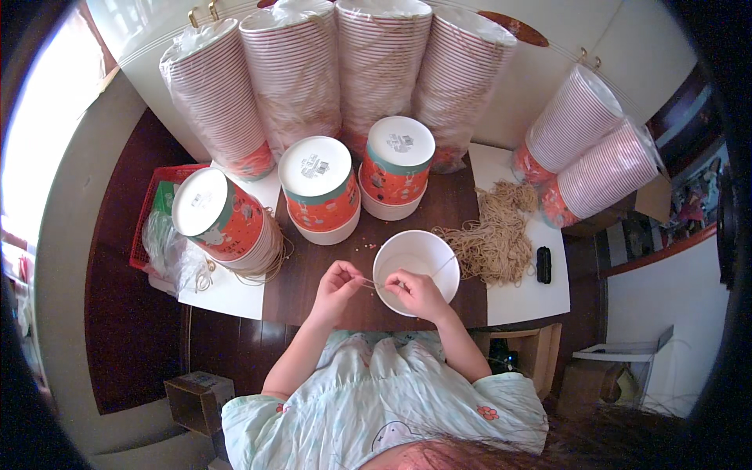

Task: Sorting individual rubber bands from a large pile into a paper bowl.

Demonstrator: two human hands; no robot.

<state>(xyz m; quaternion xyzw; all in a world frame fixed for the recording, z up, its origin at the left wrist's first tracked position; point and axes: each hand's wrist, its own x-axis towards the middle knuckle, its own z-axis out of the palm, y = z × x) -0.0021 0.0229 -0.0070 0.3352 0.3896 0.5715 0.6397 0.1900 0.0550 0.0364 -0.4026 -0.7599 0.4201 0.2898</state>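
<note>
Both my hands are close together at the near edge of the brown tabletop. Finger and thumb of my left hand are closed on a thin cord. My right hand pinches the same cord above the near rim of a white paper bucket, which stands upright with its mouth open. A pale strand crosses the bucket from my right hand towards a tangled heap of tan cord on the right. The cord's fine detail between my fingers is too small to make out.
Upturned orange-and-green buckets stand beyond, with cord hanging around the left stack. Tall plastic-wrapped bucket stacks line the back; two more lean at right. A black object lies right, a red basket left.
</note>
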